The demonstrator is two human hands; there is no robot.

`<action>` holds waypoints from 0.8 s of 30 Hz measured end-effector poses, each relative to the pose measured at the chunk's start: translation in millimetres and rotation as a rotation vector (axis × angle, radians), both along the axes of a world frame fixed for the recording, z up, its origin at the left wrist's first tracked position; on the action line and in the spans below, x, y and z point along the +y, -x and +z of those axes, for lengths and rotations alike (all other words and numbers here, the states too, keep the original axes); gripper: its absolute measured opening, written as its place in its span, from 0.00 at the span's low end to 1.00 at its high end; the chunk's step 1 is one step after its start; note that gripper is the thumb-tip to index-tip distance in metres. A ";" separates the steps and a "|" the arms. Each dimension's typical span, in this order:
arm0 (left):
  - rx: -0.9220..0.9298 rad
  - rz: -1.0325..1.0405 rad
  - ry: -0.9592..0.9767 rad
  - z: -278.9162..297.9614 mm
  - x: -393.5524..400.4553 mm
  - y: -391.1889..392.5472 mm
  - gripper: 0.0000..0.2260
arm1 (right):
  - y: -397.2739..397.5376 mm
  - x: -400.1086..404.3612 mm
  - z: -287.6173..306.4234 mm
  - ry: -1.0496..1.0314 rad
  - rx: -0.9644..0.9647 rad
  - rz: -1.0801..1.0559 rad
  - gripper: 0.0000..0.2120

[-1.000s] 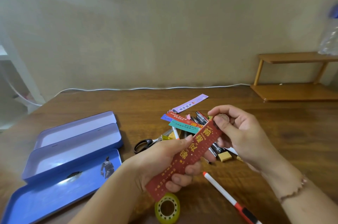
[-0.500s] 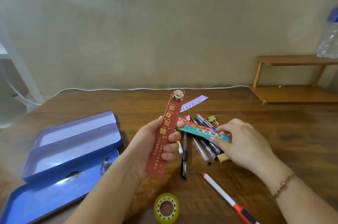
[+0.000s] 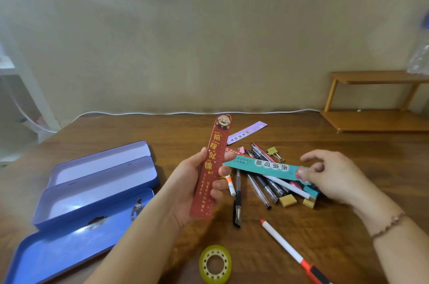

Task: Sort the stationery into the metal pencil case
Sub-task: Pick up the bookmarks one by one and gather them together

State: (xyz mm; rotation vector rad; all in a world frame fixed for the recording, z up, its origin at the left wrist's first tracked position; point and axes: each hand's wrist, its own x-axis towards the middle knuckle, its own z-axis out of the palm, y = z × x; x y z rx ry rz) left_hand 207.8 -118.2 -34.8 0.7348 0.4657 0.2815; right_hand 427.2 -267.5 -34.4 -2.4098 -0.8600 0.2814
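My left hand (image 3: 197, 188) grips a red ruler (image 3: 214, 156) upright above the wooden table. My right hand (image 3: 334, 177) pinches one end of a teal ruler (image 3: 262, 166), lifted over the pile of pens (image 3: 264, 181). The blue metal pencil case (image 3: 97, 191) lies open at the left, its trays showing nothing inside. A purple ruler (image 3: 246, 133) lies behind the pile. Two yellow erasers (image 3: 287, 200) and a yellow binder clip (image 3: 274, 152) sit among the pens.
A roll of yellow tape (image 3: 216, 264) and a white marker with orange cap (image 3: 290, 251) lie near the front edge. A wooden shelf (image 3: 376, 119) stands at the back right. A white cable (image 3: 185, 113) runs along the wall.
My right hand has lifted the teal ruler off the pile and opened its other fingers. My left hand still holds the red ruler upright, after my right hand let go of it.
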 end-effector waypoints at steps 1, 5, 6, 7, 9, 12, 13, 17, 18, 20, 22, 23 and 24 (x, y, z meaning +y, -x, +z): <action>0.004 -0.001 -0.006 0.7 0.0 0.5 0.25 | -3.7 -1.8 3.3 -0.153 0.105 -0.001 0.12; 0.008 -0.037 -0.028 4.2 0.3 3.7 0.24 | -18.0 -15.4 18.6 -0.933 0.384 -0.101 0.07; 0.015 -0.063 -0.040 4.7 -0.3 4.2 0.24 | -20.8 -18.8 21.2 -1.090 0.392 -0.124 0.04; 0.022 -0.099 -0.053 5.4 -1.9 4.4 0.23 | -20.9 -22.6 24.3 -1.221 0.415 -0.127 0.01; 0.038 -0.185 -0.078 6.1 -7.3 3.3 0.22 | -23.3 -29.5 27.1 -1.361 0.465 -0.078 0.13; 0.061 -0.291 -0.139 3.0 -15.6 -0.3 0.23 | -14.7 -27.1 29.3 -1.374 0.573 0.128 0.07; 0.065 -0.328 -0.154 2.8 -18.7 -0.8 0.23 | -7.6 -22.3 27.5 -1.301 0.551 0.167 0.06; 0.076 -0.467 -0.158 -1.3 -29.2 0.0 0.24 | 27.1 -1.5 14.8 -0.920 0.143 0.217 0.05; 0.080 -0.495 -0.177 -1.6 -30.7 0.1 0.24 | 32.6 2.0 11.9 -0.886 0.071 0.215 0.05; 0.092 -0.527 -0.226 -2.5 -31.6 -1.3 0.25 | 38.4 5.2 7.5 -0.897 0.004 0.202 0.06; 0.114 -0.545 -0.250 -1.2 -31.3 -2.4 0.25 | 39.7 6.7 5.0 -0.871 -0.071 0.183 0.05; 0.111 -0.537 -0.266 -2.5 -30.4 -2.9 0.24 | 39.9 7.4 4.1 -0.840 -0.118 0.169 0.04; 0.121 -0.520 -0.273 -3.2 -29.4 -2.6 0.24 | 40.9 7.8 3.8 -0.807 -0.151 0.159 0.03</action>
